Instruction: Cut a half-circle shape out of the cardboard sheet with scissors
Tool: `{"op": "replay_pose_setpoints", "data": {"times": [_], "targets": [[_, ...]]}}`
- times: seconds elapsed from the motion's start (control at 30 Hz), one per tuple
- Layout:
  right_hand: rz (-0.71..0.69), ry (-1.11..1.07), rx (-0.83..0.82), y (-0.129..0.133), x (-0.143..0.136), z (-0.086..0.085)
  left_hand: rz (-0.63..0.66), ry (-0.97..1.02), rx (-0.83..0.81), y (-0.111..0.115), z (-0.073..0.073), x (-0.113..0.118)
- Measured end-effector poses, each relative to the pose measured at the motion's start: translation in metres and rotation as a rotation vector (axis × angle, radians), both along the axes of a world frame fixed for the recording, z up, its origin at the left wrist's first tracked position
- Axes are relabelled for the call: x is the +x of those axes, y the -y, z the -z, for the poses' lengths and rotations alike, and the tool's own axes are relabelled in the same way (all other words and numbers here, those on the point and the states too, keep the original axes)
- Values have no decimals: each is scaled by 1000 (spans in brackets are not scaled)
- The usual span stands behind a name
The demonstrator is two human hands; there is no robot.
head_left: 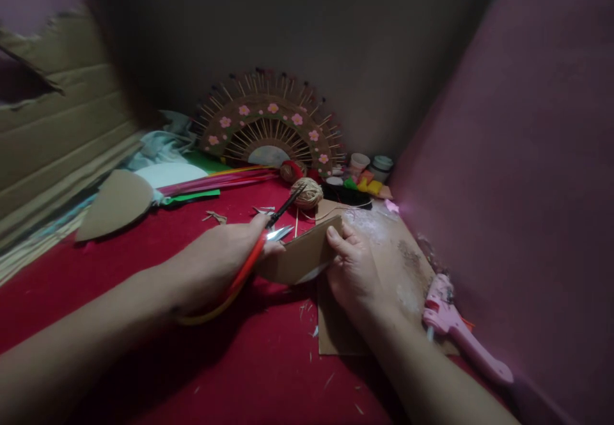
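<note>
My left hand point(225, 255) is closed around a pair of scissors point(248, 264) with orange and yellow handles. Their blades are spread apart and point away from me, close to the upper left edge of a curved cardboard piece point(304, 255). My left fingertips seem to touch that piece too; whether they grip it I cannot tell. On its right side, my right hand point(355, 275) pinches the cardboard, thumb in front. A pale patch shows along the piece's lower edge. Just beyond the blades lies a ball of twine point(307, 193).
A flowered stick fan point(268, 115) stands at the back. A cardboard sheet point(336, 335) lies under my right hand, beside a pink glue gun point(451, 323). At left are a rounded cardboard cutout point(118, 204) and coloured strips point(225, 181). Scraps dot the red cloth point(215, 374).
</note>
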State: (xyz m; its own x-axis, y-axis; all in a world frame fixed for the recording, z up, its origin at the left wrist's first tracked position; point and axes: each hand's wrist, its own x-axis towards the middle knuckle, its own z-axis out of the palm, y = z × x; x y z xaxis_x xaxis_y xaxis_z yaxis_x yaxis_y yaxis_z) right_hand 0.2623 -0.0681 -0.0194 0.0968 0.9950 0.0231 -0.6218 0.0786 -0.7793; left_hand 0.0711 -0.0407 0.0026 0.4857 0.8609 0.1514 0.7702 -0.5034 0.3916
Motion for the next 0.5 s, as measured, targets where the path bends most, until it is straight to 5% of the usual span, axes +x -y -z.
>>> {"op": "replay_pose_setpoints", "data": {"times": [0.23,0.5], "targets": [[90,-58,-41,-3,4,4,206,393,-571,0,-10,-10],[68,-5,-54,3,0,3,165,493,-499,6,-2,-5]]}}
